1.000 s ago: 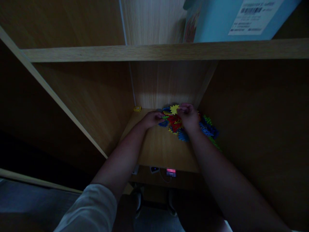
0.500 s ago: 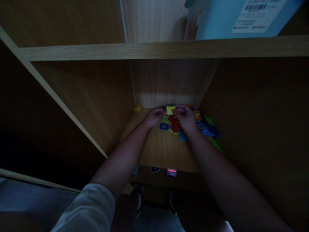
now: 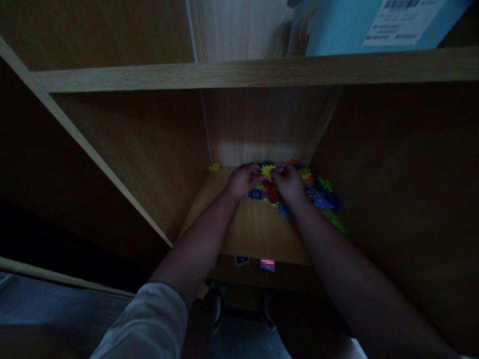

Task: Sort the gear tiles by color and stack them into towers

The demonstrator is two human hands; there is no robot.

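Yellow pc [image 3: 268, 171] | flatter tilt vs earlier | R hand [image 3: 290, 184] pinching it | L hand [image 3: 241, 180] half-curled, grip unclear

Blue box [image 3: 340, 30] with barcode label [image 3: 404, 22] atop upper shelf [image 3: 149, 76], pale panel [image 3: 239, 30] behind the shelf, small device [image 3: 241, 260] below it

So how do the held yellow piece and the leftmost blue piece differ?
The yellow piece is in the right hand; the blue piece lies on the shelf. The yellow piece's visible face looks solid; the blue piece has openings. Both have notched edges.
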